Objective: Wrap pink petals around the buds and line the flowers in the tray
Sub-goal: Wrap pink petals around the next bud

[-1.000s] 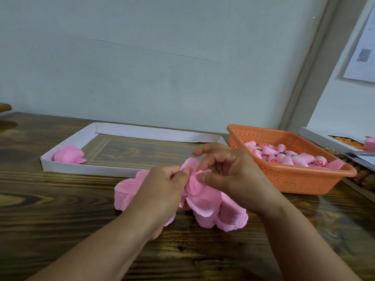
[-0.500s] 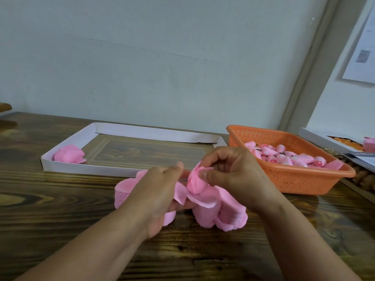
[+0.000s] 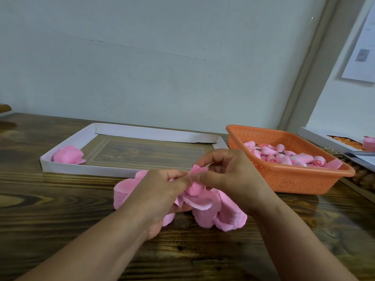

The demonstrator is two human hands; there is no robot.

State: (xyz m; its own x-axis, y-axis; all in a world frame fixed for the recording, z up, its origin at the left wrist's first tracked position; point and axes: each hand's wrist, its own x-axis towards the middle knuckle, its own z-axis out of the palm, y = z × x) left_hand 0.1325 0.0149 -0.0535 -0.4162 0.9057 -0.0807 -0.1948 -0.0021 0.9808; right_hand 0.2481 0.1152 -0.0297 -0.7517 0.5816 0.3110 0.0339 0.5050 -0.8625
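Note:
Both my hands meet over a pile of loose pink petals [image 3: 215, 211] on the wooden table. My left hand [image 3: 162, 191] and my right hand [image 3: 229, 177] pinch a half-wrapped pink flower [image 3: 197, 179] between thumbs and fingertips, with a petal edge sticking up between them. The bud inside is hidden by petals and fingers. Behind the hands lies the shallow white tray [image 3: 85, 169], and one finished pink flower [image 3: 68, 155] sits in its near left corner.
An orange plastic basket [image 3: 300, 179] of pink buds [image 3: 284, 157] stands at the right, close to my right hand. Papers and a box [image 3: 332, 140] lie beyond it at the far right. A grey wall runs behind the table.
My hands have closed together again on the flower. The left thumb and fingers have come back onto the petal beside the right fingertips, after drawing slightly apart half a second ago.

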